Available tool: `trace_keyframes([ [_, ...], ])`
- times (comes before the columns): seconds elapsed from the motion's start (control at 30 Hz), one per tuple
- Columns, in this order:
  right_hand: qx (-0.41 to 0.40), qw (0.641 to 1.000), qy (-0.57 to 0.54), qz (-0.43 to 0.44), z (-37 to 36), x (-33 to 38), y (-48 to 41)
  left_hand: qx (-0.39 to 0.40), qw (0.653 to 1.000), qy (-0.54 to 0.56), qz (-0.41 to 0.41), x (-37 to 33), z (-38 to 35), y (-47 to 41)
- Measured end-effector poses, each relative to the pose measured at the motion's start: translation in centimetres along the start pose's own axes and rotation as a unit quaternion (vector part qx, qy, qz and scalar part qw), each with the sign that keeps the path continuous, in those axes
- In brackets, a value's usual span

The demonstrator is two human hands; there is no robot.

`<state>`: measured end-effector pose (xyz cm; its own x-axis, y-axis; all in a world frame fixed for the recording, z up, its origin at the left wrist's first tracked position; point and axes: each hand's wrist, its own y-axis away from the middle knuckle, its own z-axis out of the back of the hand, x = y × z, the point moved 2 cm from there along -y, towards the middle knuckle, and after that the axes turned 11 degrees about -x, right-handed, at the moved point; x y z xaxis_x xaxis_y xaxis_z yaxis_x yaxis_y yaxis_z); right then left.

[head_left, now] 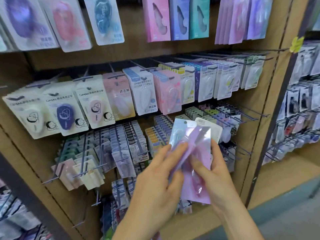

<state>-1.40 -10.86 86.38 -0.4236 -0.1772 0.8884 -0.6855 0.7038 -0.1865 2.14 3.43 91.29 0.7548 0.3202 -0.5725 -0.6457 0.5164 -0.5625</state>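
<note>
Lilac and iridescent correction-tape packets (194, 191), fanned, are held in front of the lower hooks of a wooden display rack (254, 135). The right hand (218, 172) grips the fan, thumb on the front face and fingers curled behind. The left hand (155, 184) pinches one edge-on packet of the fan between near-straight fingers (174, 149) and thumb; further carded tapes (97, 103) hang above.

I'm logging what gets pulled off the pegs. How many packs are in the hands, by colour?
Silver pack: 1
White pack: 1
Purple pack, left hand: 1
Pink pack, right hand: 1
Total: 4, as far as the overlap shows
</note>
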Motion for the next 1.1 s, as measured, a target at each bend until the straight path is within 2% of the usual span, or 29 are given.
trace_keyframes([
  [0.1,-0.023,0.999,-0.029,-0.012,-1.0,0.0,0.0,0.007,1.0,-0.009,0.02,0.4,-1.1,0.3],
  [0.23,-0.042,0.998,-0.051,-0.003,-2.1,0.4,0.6,-0.077,0.997,0.026,0.016,0.8,-1.1,-0.5],
  [0.33,-0.05,0.998,-0.01,0.031,-2.6,0.8,0.7,-0.106,0.985,0.111,0.081,1.4,-0.6,-1.1],
  [0.43,-0.045,0.998,-0.018,0.025,-2.8,1.0,0.6,-0.068,0.951,0.234,0.19,2.0,0.1,-1.9],
  [0.53,-0.018,0.999,-0.035,0.029,-3.0,1.7,0.4,-0.052,0.919,0.322,0.22,2.7,0.6,-2.6],
  [0.7,-0.013,0.997,-0.011,0.075,-3.1,2.8,0.0,-0.125,0.89,0.383,0.215,2.9,1.4,-3.0],
  [0.87,0.02,0.992,0.027,0.119,-3.6,3.7,-0.3,-0.098,0.879,0.423,0.197,1.8,2.9,-4.4],
  [1.1,0.067,0.992,0.001,0.109,-4.7,5.2,-0.9,-0.107,0.9,0.389,0.167,0.9,4.7,-5.6],
])
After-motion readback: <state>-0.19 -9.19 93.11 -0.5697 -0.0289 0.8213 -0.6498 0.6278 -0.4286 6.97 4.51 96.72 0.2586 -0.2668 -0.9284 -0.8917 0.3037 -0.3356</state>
